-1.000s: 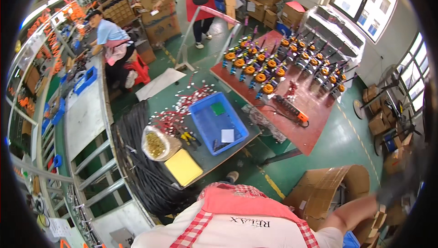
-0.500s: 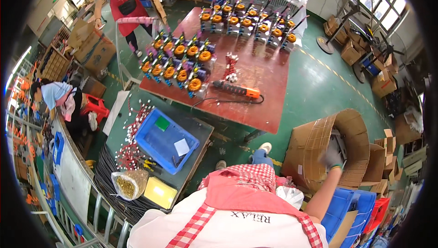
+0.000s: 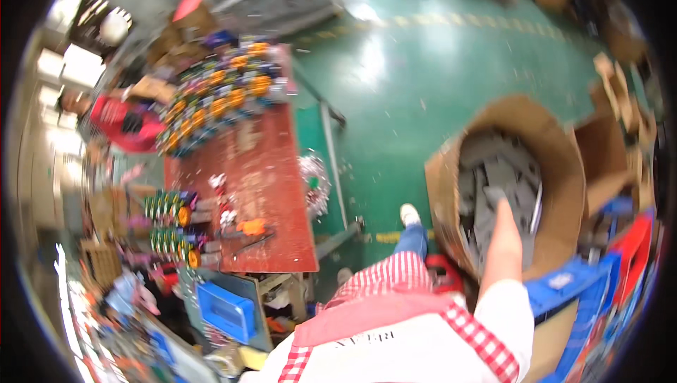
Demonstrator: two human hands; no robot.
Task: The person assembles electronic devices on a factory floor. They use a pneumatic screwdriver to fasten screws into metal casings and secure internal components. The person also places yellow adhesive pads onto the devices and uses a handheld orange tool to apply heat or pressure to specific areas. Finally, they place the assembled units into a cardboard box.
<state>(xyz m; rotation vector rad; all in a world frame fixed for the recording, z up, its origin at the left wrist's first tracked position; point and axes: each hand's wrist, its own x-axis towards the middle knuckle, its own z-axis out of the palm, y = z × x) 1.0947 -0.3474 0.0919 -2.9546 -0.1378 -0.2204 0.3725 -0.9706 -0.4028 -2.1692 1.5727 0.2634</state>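
My right arm reaches down into a large round-bent cardboard box (image 3: 562,186) standing on the floor at my right. Many flat grey pieces (image 3: 497,152) lie inside it, too blurred to tell their kind. My right hand (image 3: 496,195), in a grey glove, is among or just over these pieces. Its fingers blend with the grey and are smeared, so I cannot tell whether they grip anything. My left hand is out of view.
A red-topped table (image 3: 271,171) at left bears rows of assemblies with orange coils (image 3: 236,97) and an orange-handled tool (image 3: 252,226). A blue bin (image 3: 226,310) stands nearer me. Blue crates (image 3: 564,281) adjoin the box. A person in a red apron (image 3: 123,124) stands beyond the table.
My view has swung to the right, so the table now lies farther left. My right arm has gone from the box's near rim deeper inside, and the grey pieces now show.
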